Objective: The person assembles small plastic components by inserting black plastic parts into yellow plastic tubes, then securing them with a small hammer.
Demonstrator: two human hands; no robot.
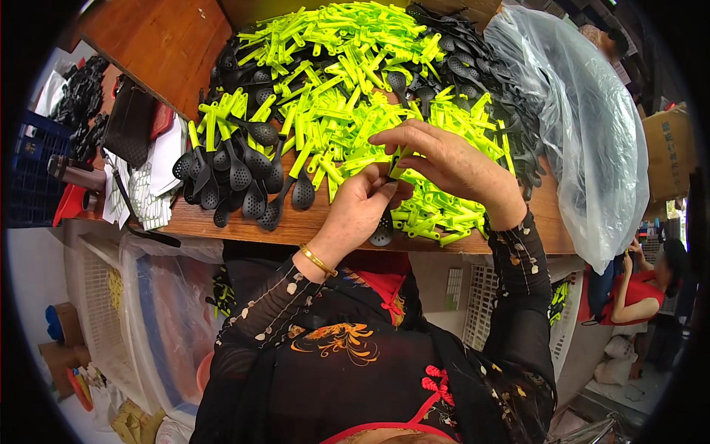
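Both hands are working at the wooden table (pixel 244 226) edge, the left hand (pixel 360 209) pinching a black slotted spoon (pixel 382 231) while the right hand (pixel 444 164) is gripping a lime-green plastic handle (pixel 400 164) (light, stiff, probably best held mid-shaft) above the heap.

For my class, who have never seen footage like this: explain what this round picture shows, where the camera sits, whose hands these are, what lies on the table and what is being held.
The camera is worn on a person's head and looks down, so the curved edges come from its wide lens. Both forearms belong to the wearer. The left hand and the right hand meet over a wooden table, pinching a yellow-green plastic handle and what seems a black slotted spoon. Behind lies a heap of loose handles. To the left sit assembled spoons, and a clear plastic bag is on the right.
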